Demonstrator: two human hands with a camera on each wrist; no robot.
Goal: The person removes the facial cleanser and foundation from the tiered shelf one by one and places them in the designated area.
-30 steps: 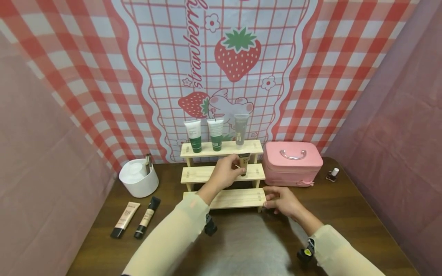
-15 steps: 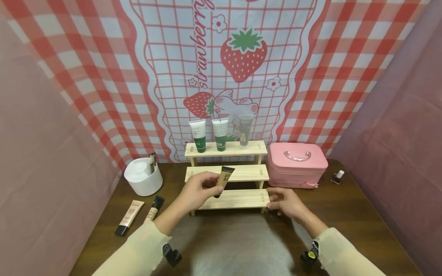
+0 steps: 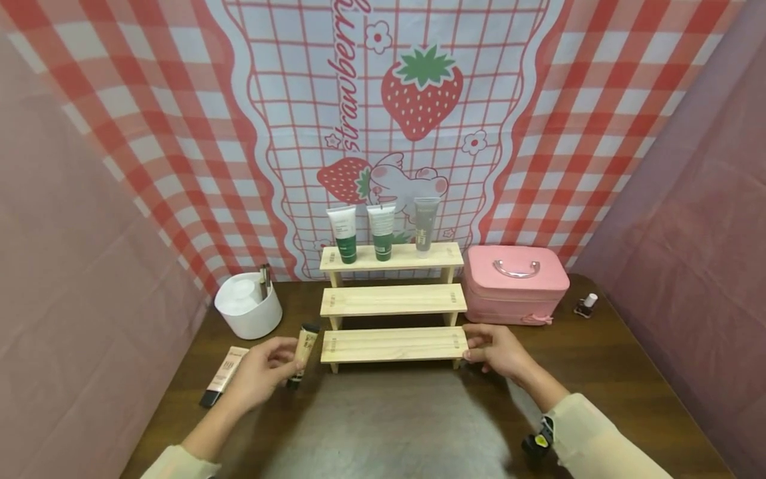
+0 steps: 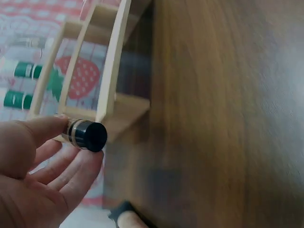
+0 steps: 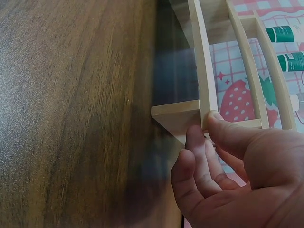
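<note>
In the head view my left hand (image 3: pixel 263 372) pinches a small gold-beige tube (image 3: pixel 305 347) with a black cap, tilted, left of the wooden three-step shelf (image 3: pixel 391 344). The left wrist view shows the tube's black cap (image 4: pixel 95 136) pointing towards the camera, between thumb and fingers. My right hand (image 3: pixel 499 352) holds the right end of the lowest step; in the right wrist view its thumb rests on the edge of the board (image 5: pixel 205 71). On the top step stand two white-and-green tubes (image 3: pixel 344 236) and a clear grey tube (image 3: pixel 425 229).
A pink-beige BB tube (image 3: pixel 226 372) lies on the table left of my left hand. Behind it stands a white round organizer (image 3: pixel 248 309). To the shelf's right are a pink case (image 3: pixel 516 283) with a metal handle and a small dark bottle (image 3: pixel 586 305) with a white cap.
My left hand has carried the gold-beige tube from the middle step down and left, past the shelf's left end. The right hand stays at the lowest step.
</note>
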